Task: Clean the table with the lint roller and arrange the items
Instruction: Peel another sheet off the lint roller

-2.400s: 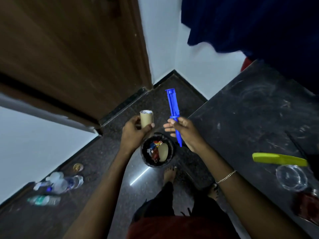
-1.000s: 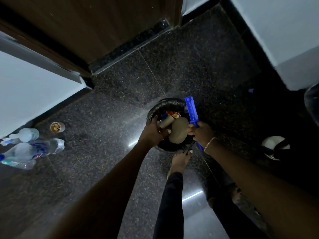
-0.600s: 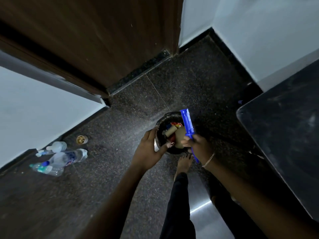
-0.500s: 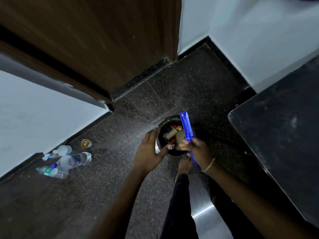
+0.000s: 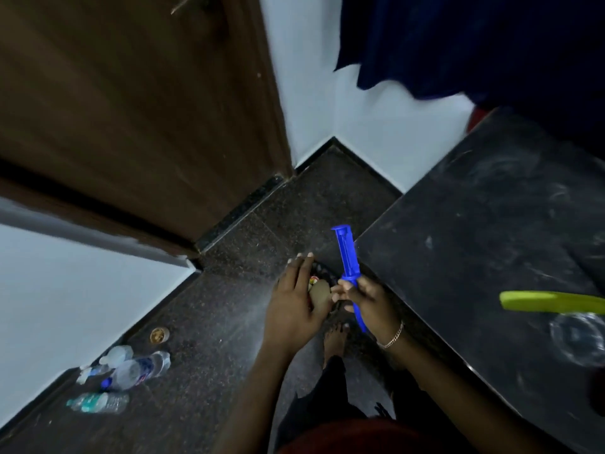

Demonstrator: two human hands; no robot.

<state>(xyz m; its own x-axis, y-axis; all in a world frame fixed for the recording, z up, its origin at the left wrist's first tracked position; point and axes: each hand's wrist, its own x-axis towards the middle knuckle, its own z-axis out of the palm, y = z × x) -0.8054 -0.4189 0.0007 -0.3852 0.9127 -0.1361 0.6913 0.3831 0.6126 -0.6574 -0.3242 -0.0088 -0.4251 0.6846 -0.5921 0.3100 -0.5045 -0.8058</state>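
Observation:
My right hand (image 5: 368, 303) grips the blue lint roller handle (image 5: 347, 260), which stands nearly upright with no roll on its spindle. My left hand (image 5: 294, 303) hovers empty with fingers apart over the black waste bin (image 5: 322, 280) on the floor, hiding most of it. A tan piece (image 5: 320, 291) and a bit of coloured rubbish show inside the bin. The dark table (image 5: 474, 244) lies to the right. On it rest a yellow-green comb (image 5: 553, 302) and a clear glass lid (image 5: 577, 335).
Several plastic bottles (image 5: 131, 375) and a small round cap (image 5: 159, 335) lie on the dark floor by the white wall at left. A brown wooden door (image 5: 131, 109) stands behind. Dark blue cloth (image 5: 442, 44) hangs above the table. My bare foot (image 5: 335, 339) is below the bin.
My left hand dropped the cardboard roll core into the bin and came up empty. I have straightened up, so the table with the comb is back in view. The right hand keeps the handle.

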